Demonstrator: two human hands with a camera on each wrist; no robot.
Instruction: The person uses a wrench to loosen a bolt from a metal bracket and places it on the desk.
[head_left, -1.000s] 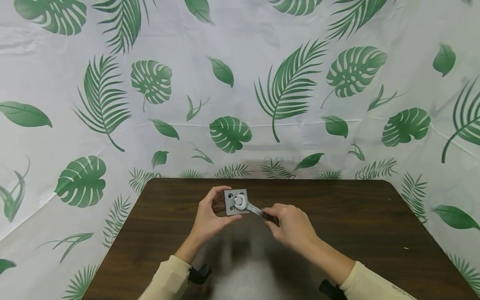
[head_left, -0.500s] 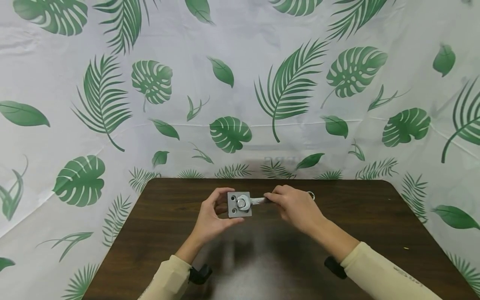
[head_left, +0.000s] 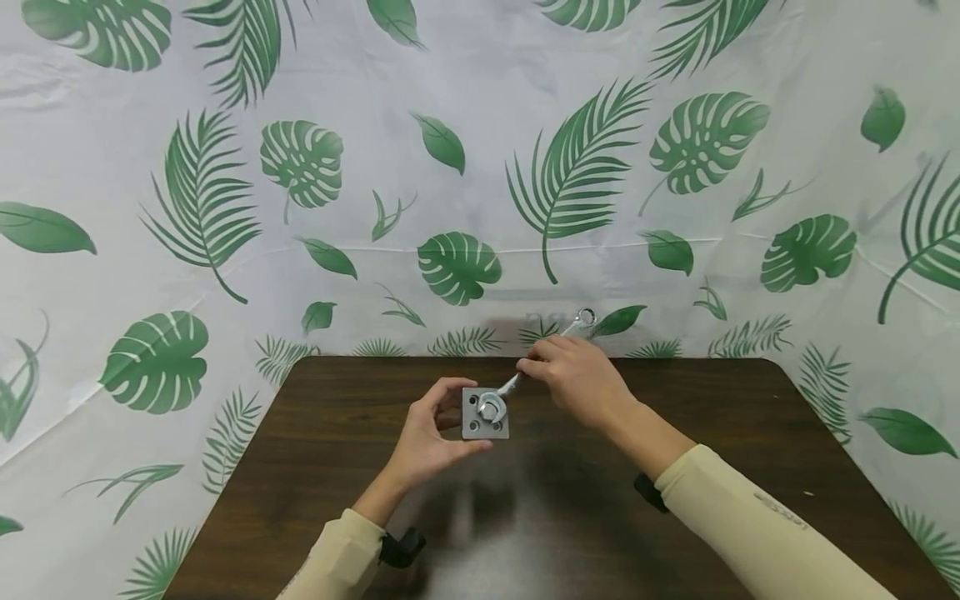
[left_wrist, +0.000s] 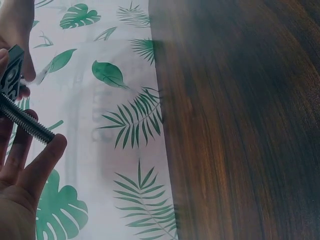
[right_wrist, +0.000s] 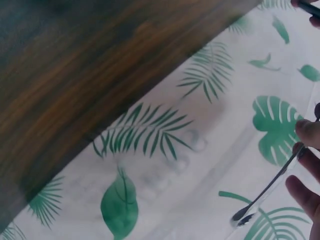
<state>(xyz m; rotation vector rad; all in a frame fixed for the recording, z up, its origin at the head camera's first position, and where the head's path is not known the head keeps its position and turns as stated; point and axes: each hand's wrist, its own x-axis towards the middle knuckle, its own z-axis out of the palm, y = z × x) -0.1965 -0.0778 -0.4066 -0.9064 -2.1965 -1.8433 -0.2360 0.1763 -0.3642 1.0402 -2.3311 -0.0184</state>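
Note:
In the head view my left hand (head_left: 426, 433) holds a square grey metal block (head_left: 471, 429) by its top and bottom edges, thumb below. Several holes pierce the block, and a bolt's head (head_left: 489, 412) faces me. The left wrist view shows the bolt's long threaded shank (left_wrist: 30, 123) sticking out behind the block, one fingertip right at its end. My right hand (head_left: 573, 375) grips a combination wrench (head_left: 576, 325) by its middle. One wrench end sits around the bolt head. Its free ring end points up and right; the right wrist view shows this wrench end (right_wrist: 242, 217) too.
A dark wood-grain table (head_left: 337, 500) lies below the raised hands. Behind it hangs a white sheet (head_left: 480, 200) printed with green leaves. A tiny yellow scrap (head_left: 808, 493) lies at the table's right side.
My right hand has swung the wrench counterclockwise around the bolt, from pointing down-right, through level, to up-right. The left hand and block have shifted slightly right and down.

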